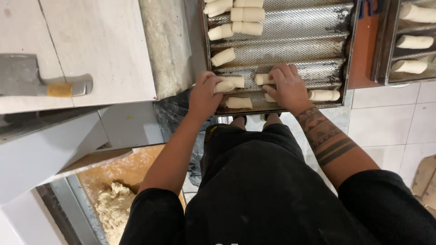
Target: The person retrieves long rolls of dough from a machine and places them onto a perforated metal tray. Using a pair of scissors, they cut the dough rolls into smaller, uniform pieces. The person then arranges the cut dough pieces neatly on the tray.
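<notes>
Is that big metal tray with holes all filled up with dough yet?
No, only partly full. The perforated tray has dough rolls along its left side, but most of each groove is bare metal.

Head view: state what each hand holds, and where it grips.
Left hand grips a dough roll at its left end; right hand presses fingers on another roll's right end.

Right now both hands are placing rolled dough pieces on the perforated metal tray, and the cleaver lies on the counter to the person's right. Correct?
Not quite. In the head view the cleaver lies on the counter to the person's left. The rest holds: the left hand and right hand are on rolled dough pieces on the perforated metal tray.
</notes>
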